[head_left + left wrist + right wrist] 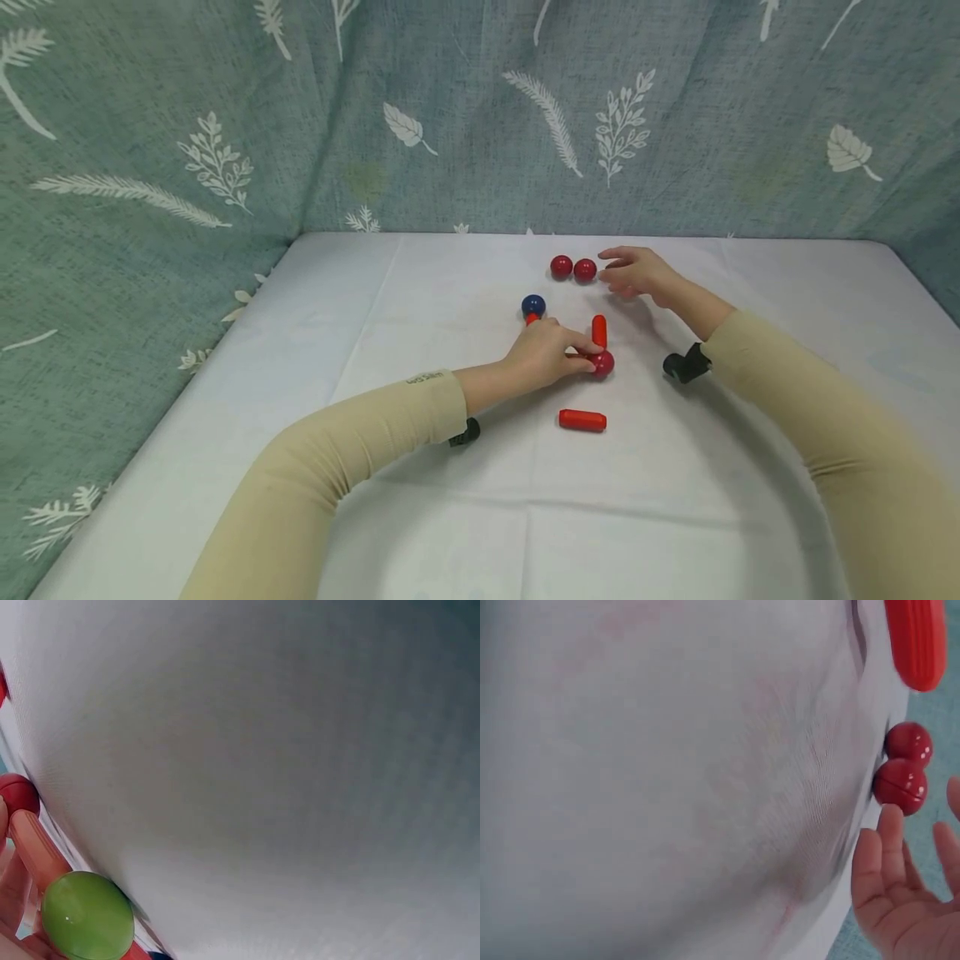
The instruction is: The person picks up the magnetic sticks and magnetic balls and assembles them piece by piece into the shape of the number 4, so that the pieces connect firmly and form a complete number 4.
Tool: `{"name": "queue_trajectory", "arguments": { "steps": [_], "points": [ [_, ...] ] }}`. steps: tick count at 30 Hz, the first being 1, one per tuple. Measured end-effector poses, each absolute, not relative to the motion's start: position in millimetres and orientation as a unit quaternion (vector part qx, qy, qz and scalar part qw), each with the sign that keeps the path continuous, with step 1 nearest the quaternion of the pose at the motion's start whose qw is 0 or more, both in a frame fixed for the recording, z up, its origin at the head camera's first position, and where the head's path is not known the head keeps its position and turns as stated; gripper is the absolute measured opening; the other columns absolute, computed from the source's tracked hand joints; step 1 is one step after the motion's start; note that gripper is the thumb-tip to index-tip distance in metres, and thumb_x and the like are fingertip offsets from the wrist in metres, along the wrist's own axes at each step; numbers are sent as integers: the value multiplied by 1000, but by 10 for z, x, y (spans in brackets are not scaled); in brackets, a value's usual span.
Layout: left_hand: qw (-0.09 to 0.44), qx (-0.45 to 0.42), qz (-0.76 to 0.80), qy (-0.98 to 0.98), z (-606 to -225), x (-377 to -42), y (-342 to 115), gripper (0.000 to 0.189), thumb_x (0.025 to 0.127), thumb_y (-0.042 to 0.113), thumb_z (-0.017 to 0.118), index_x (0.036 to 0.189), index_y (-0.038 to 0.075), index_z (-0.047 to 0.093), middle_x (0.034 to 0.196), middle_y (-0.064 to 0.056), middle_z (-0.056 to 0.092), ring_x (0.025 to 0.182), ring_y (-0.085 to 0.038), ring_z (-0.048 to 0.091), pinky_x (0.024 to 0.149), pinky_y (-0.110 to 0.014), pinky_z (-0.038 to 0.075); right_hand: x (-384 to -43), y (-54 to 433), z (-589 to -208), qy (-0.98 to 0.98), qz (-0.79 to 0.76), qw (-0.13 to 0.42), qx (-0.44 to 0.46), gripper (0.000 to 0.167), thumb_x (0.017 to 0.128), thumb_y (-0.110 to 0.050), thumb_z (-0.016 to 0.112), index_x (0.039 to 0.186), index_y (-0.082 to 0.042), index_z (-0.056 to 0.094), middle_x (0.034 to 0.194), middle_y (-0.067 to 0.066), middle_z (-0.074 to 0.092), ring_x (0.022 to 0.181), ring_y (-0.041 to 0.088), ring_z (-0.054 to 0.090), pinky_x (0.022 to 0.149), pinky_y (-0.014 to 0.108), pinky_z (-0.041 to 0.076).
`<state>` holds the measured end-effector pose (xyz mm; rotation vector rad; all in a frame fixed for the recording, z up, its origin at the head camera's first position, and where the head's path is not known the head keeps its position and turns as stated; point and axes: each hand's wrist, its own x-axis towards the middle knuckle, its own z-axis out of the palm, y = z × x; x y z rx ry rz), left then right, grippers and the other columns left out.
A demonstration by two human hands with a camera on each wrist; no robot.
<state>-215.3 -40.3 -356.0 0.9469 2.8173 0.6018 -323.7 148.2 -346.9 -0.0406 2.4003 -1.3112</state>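
My left hand (546, 357) pinches a red ball (602, 363) between thumb and fingers. A red rod (599, 331) stretches away from that ball. Under the hand, the left wrist view shows an orange rod (39, 851) running from the red ball (19, 793) to a green ball (88, 915). Beyond the knuckles sits a blue ball (533, 306), with a red rod (532, 318) partly covered by the hand. My right hand (636, 273) has its fingers spread loosely beside two red balls (561, 267), its fingertips close to the nearer ball (901, 785); it holds nothing.
A loose red rod (582, 420) lies on the white cloth in front of the left hand. Black wrist cameras (686, 364) hang under both sleeves. A green leaf-patterned curtain (465, 117) borders the back and left of the table (637, 517).
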Motion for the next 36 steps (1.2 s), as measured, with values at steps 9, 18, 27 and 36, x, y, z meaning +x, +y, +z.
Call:
{"name": "queue_trajectory", "arguments": {
  "steps": [9, 18, 27, 36],
  "points": [
    [54, 312, 188, 930, -3562, -2148, -380, 31, 81, 30, 69, 112, 24, 67, 92, 10, 70, 71, -6, 48, 72, -19, 34, -3457, 1389, -3570, 879, -431, 195, -54, 52, 90, -21, 58, 138, -13, 39, 136, 15, 43, 93, 22, 54, 72, 24, 46],
    [52, 303, 184, 934, -3566, -2144, -380, 31, 80, 31, 70, 111, 25, 68, 90, 10, 69, 73, -7, 47, 64, -16, 31, -3471, 1351, -3585, 897, -399, 178, -64, 49, 89, -22, 59, 134, -12, 43, 129, 15, 47, 89, 21, 54, 68, 24, 45],
    [50, 307, 185, 932, -3566, -2141, -388, 31, 81, 31, 70, 111, 25, 68, 89, 10, 69, 71, -7, 47, 62, -16, 32, -3400, 1422, -3545, 898, -389, 190, -79, 45, 89, -21, 59, 130, -7, 47, 121, 17, 51, 82, 18, 52, 69, 22, 47],
    [50, 307, 188, 932, -3541, -2134, -400, 31, 80, 29, 70, 111, 24, 68, 88, 10, 70, 70, -5, 50, 63, -15, 33, -3271, 1540, -3514, 902, -335, 242, -128, 43, 89, -26, 58, 126, -4, 51, 108, 14, 56, 85, 21, 52, 73, 25, 46]
  ]
}}
